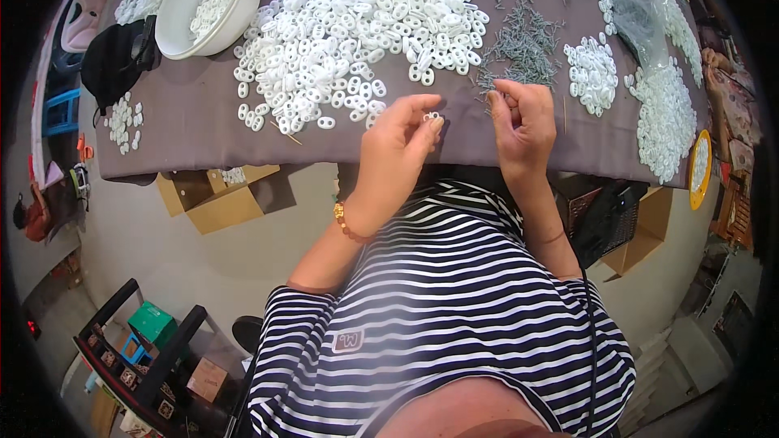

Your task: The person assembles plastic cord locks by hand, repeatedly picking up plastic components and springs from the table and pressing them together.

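My left hand [396, 142] pinches a small white plastic piece with two holes [432, 116] between thumb and fingers, just above the near part of the table. To its right, my right hand [526, 126] is closed, thumb against fingertips, at the near edge of a pile of grey screws [523, 45]. What sits between those fingertips is too small to make out. Beyond my left hand spreads a big heap of loose white two-hole oval pieces [341, 40]. A smaller pile of white pieces [591, 75] lies right of the screws.
A white basin [166, 20] of white pieces stands at the far left beside a black cloth item [114, 65]. At the right are a clear plastic bag [645, 20] and a long heap of white pieces [665, 126]. Cardboard boxes [223, 211] sit below the table's front edge.
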{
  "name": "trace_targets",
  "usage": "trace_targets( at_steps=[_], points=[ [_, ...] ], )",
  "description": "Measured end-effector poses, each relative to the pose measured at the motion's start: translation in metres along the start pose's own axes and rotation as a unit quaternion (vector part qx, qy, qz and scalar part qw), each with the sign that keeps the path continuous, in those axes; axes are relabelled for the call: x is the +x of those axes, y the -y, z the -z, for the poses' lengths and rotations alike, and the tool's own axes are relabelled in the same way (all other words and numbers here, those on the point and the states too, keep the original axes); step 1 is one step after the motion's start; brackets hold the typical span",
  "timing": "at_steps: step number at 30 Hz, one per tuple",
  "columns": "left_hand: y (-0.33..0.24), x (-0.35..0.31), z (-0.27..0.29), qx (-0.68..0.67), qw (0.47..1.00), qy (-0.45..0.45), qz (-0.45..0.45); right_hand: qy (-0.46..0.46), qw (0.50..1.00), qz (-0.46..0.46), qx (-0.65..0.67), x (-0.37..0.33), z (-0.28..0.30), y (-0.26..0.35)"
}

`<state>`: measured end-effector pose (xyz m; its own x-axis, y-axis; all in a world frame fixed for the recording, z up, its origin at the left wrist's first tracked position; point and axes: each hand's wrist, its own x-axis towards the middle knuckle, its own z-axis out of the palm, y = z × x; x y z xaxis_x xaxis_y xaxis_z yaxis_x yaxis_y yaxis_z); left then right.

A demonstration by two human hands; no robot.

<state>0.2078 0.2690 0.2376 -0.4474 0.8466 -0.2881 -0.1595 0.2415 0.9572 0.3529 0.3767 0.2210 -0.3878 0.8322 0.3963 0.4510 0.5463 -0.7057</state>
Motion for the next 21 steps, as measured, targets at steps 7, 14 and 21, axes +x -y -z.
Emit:
trace_targets(
  at_steps=[7,14,21],
  points=[
    [0.004,0.002,0.003,0.030,0.999,0.017,-0.007,0.047,0.996,0.067,-0.028,-0.001,0.006,-0.005],
    [0.002,0.002,0.003,-0.010,1.000,0.028,0.010,0.114,0.978,0.133,-0.112,-0.013,0.009,0.004],
    [0.003,0.002,0.002,-0.120,0.989,0.033,0.085,0.046,0.998,-0.026,0.028,-0.012,0.012,0.006]
  ],
)
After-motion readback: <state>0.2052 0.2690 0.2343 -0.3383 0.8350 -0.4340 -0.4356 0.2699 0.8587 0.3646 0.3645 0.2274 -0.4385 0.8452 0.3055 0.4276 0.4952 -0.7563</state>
